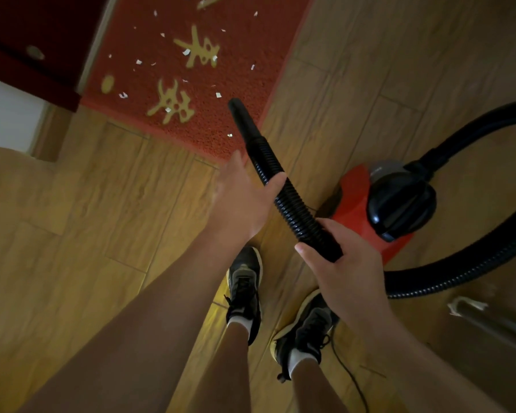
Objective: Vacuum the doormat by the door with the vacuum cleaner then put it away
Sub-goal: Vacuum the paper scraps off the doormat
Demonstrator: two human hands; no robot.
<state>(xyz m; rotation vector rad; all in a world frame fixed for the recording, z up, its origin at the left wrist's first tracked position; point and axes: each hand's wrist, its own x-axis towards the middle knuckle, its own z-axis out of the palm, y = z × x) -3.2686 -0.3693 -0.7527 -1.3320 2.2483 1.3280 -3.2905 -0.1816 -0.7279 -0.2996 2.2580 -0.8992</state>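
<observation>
A red doormat point(239, 55) with gold characters lies at the top centre, strewn with several white paper scraps point(218, 94). A black ribbed vacuum hose point(283, 192) runs diagonally, and its smooth nozzle tip point(239, 113) hovers over the mat's near right edge. My right hand point(340, 266) is shut on the hose's lower part. My left hand point(245, 198) is spread, its thumb resting against the hose higher up. The red and black vacuum body point(390, 204) sits on the floor to the right, with the hose looping around it.
Wooden plank floor point(102, 204) all around. A dark red door point(27, 40) stands at the top left beside a white wall. My two feet in black shoes point(245, 290) stand below the hands. A thin power cord point(349, 380) trails by my right foot. A metal leg point(489, 323) shows at the lower right.
</observation>
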